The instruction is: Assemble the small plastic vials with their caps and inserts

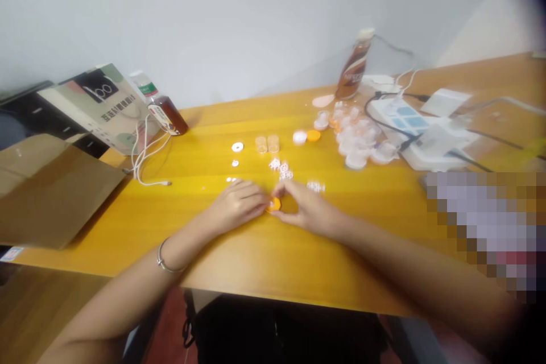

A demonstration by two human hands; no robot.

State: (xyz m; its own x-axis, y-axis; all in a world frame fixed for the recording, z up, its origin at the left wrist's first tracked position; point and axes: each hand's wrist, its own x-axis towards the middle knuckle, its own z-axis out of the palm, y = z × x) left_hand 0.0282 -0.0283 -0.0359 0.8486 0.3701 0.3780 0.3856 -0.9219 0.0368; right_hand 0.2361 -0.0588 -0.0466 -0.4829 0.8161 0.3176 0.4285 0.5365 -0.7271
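Observation:
Above the near part of the table, my left hand point(239, 205) and my right hand point(313, 207) meet at a small round orange piece point(275, 204) that looks like a cap. Fingertips of both hands pinch it from either side, and a small white part shows at its left. Just beyond my hands lie white gear-like pieces point(285, 172) and a flat group of small white parts point(315, 186). Farther off are a white ring point(238, 147), a smaller white piece point(235, 164), two clear short cylinders point(267, 144), a white round piece point(300, 137) and an orange disc point(314, 136).
A heap of clear plastic cups point(358, 136) sits right of centre, before a brown drink bottle point(354, 68). White power strips and cables point(439, 136) crowd the right. On the left stand a cardboard box point(55, 187), a printed box point(106, 102), a dark-liquid bottle point(164, 111) and a white cable point(147, 153).

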